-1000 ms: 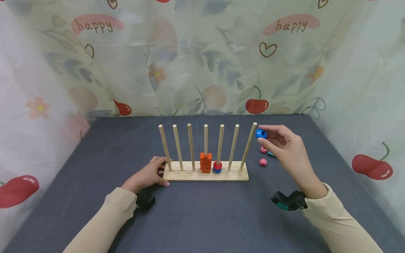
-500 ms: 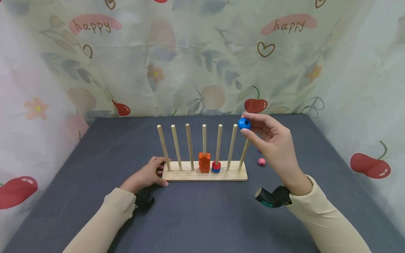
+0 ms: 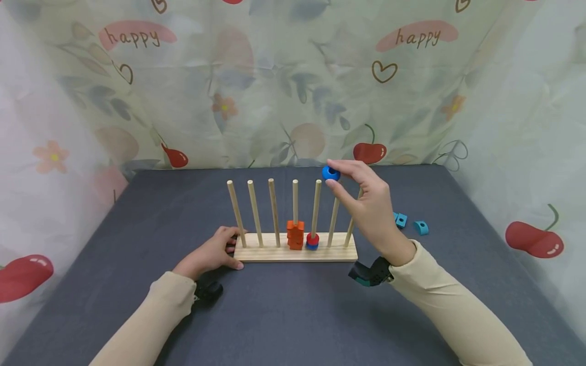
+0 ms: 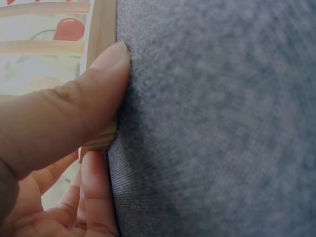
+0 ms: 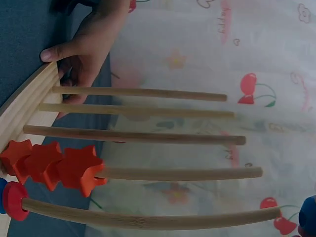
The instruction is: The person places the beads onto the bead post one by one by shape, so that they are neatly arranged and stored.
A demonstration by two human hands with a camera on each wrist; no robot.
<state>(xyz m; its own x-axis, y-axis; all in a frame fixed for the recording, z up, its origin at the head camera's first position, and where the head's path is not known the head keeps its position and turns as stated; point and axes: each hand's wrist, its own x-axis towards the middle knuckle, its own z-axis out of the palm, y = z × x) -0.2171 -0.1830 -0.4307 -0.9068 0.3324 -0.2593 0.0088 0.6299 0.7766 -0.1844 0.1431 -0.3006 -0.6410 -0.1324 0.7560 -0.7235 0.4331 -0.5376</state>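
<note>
Gripping the crosswise pegboard (image 3: 265,255) is the left hand (image 3: 214,255); right hand (image 3: 368,201) pinches blue bead (image 3: 328,175).

Both arms (image 3: 458,300) out front, cream sleeves (image 3: 144,320) down to the wrists (image 3: 403,254) — and here's the left hand (image 3: 215,251), sitting low, thumb (image 4: 106,74) stretched forward, fingers (image 4: 96,185) bent in a grip. The right hand (image 3: 368,203) is the higher of the 2 — thumb below, forefinger (image 3: 348,165) above, a neat pinch, forearm slanting up and inward.
</note>
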